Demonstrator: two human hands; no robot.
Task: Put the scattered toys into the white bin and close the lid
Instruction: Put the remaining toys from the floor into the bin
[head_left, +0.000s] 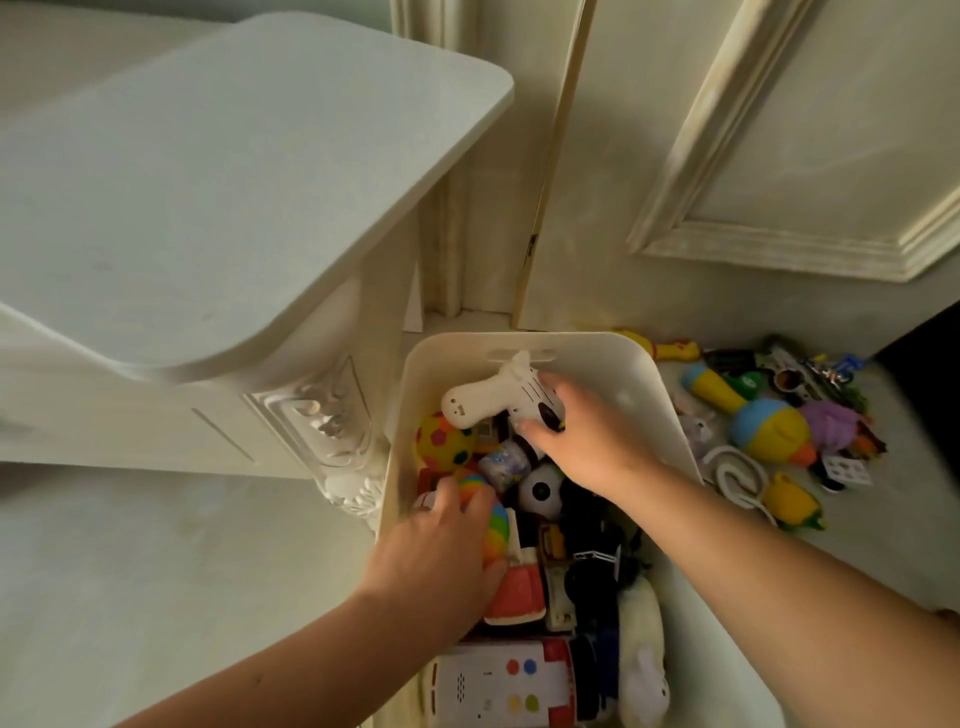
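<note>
The white bin (613, 358) stands open on the floor, packed with toys. My right hand (587, 431) is inside it near the far wall, gripping a white gun-shaped toy (493, 397) by its front end. My left hand (441, 551) presses down on a rainbow-striped squishy toy (496, 525) at the bin's left side. A yellow spotted ball (444, 441), a black-and-white ball (540, 491) and a white toy with coloured dots (498, 680) lie in the bin. Scattered toys remain on the floor to the right, among them a blue-and-yellow duck (771, 428) and a yellow bowling pin (719, 387). No lid is visible.
A white ornate table (218, 197) stands left of the bin, its carved leg (332, 431) close to the bin's left wall. A panelled cream door (753, 156) rises behind. A dark object (930, 358) sits at the right edge beyond the toy pile.
</note>
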